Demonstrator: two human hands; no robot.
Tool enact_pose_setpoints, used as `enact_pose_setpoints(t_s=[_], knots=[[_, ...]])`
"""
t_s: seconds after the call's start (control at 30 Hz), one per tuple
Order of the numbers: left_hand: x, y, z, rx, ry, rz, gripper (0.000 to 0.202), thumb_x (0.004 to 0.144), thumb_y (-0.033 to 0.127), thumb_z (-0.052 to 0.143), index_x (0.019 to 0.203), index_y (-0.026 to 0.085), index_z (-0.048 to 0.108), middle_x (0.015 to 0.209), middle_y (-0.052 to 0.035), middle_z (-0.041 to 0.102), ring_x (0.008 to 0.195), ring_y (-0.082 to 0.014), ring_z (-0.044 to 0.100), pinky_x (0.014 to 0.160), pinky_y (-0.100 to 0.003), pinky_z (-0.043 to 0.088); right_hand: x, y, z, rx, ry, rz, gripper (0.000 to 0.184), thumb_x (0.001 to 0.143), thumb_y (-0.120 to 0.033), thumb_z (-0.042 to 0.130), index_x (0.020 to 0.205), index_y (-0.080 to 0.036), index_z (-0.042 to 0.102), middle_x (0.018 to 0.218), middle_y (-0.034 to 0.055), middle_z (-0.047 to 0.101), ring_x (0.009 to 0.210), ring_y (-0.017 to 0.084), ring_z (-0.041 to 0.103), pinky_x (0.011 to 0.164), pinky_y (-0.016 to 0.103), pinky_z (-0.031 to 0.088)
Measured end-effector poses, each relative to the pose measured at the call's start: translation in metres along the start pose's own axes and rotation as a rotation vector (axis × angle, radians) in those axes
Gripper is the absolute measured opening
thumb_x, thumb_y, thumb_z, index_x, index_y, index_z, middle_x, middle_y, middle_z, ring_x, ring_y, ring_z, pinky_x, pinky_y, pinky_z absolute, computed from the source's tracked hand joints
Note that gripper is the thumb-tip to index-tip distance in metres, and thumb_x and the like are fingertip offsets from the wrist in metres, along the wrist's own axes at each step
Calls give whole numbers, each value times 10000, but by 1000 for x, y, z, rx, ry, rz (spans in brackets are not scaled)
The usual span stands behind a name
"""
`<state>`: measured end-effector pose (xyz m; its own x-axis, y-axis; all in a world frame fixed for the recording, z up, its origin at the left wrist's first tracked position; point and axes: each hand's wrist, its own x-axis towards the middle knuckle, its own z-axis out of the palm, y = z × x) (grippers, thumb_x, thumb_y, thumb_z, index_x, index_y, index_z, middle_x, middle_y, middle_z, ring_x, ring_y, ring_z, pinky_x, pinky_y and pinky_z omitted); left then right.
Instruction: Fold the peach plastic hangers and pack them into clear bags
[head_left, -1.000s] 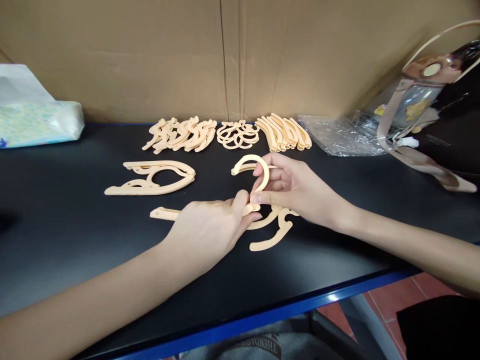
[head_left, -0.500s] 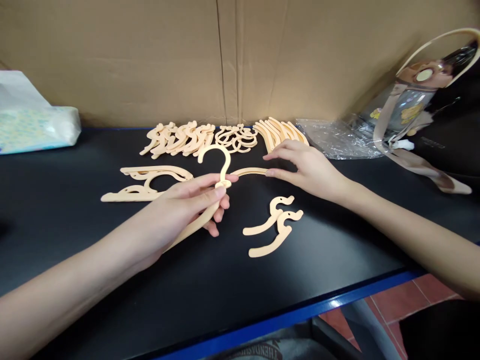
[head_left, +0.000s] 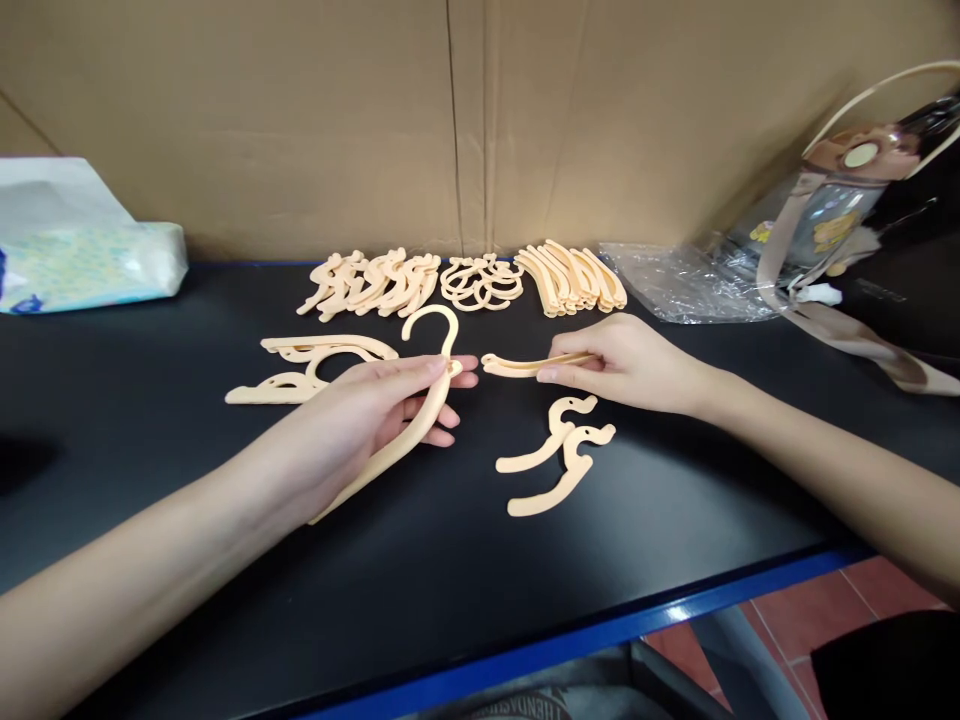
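Observation:
My left hand is closed on a partly built cream plastic clothes hanger, pinching it where the hook meets one arm. The hook points up, and the arm slants down to the left. In my right hand is a separate curved hanger arm, gripped at its right end. Its free end points left, a short gap from the fingertips of my left hand. Two curved hanger pieces with bent ends lie on the table just below my right hand.
Hanger pieces lie left of my left hand. Along the cardboard wall are piles of curved pieces, hooks and arms. A tissue pack stands left; a plastic bag and strapped bottle are right.
My right hand has closed on the curved arm, lifted it and turned its free end toward my left hand. My left hand keeps its hold on the hanger. The view has shifted slightly.

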<state>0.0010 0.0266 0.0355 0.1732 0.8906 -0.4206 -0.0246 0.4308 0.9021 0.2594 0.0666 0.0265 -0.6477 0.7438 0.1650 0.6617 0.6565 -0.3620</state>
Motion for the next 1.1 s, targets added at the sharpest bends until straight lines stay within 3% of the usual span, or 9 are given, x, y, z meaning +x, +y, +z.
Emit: enact_pose_setpoints(t_s=[0.1,0.17,0.23,0.33,0.43,0.5,0.73,1.1], knots=[[-3,1,2,-42,-82,-56,159,914,268,660,902,211,807,776,-24,747,640,-97,661,609,-148,597,1,0,-1,95,-45,-45,509,938,-546,533,591,-172,536,508,-71,319,485,69,280,491,242,226],[-6,1,2,-45,-169,-109,185,923,321,651,955,230,809,586,-20,690,551,-87,628,513,-104,538,1,-1,-2,163,-92,-63,534,933,-543,541,553,-170,500,507,-73,284,483,63,256,473,243,201],[-9,1,2,-19,-232,-141,233,909,393,664,1040,252,795,520,-20,666,433,-64,545,385,-73,427,1,-2,-2,225,-131,-72,544,925,-530,561,529,-172,459,512,-76,243,482,60,232,458,245,175],[-11,0,1,18,-300,-129,291,879,437,694,1112,281,770,575,-20,708,376,-44,500,347,-75,386,0,-4,-3,301,-162,-79,559,909,-509,596,509,-174,396,531,-80,196,489,56,200,450,247,146],[-10,-1,-1,24,-388,-52,208,917,364,667,1064,278,786,740,-46,778,624,-103,701,578,-114,553,-1,-5,-3,354,-168,-82,570,892,-506,625,504,-171,376,543,-80,192,499,53,193,447,246,136],[-8,-1,-2,31,-435,-21,194,941,334,638,1051,277,788,816,-58,795,767,-134,744,704,-153,585,-2,-6,-4,372,-160,-84,576,877,-510,644,496,-168,381,536,-80,201,499,51,195,444,245,137],[-8,2,0,1,-478,-43,196,942,233,635,1062,291,778,869,-37,801,755,-127,753,683,-155,595,-2,-7,-5,372,-129,-85,539,832,-515,693,490,-157,480,500,-83,250,489,51,215,443,243,144],[-5,0,-3,49,-481,-20,185,930,265,651,1056,304,780,846,-39,799,785,-146,754,670,-166,586,-2,-8,-6,372,-79,-80,475,802,-501,729,513,-155,582,477,-76,291,474,54,239,440,252,145]])
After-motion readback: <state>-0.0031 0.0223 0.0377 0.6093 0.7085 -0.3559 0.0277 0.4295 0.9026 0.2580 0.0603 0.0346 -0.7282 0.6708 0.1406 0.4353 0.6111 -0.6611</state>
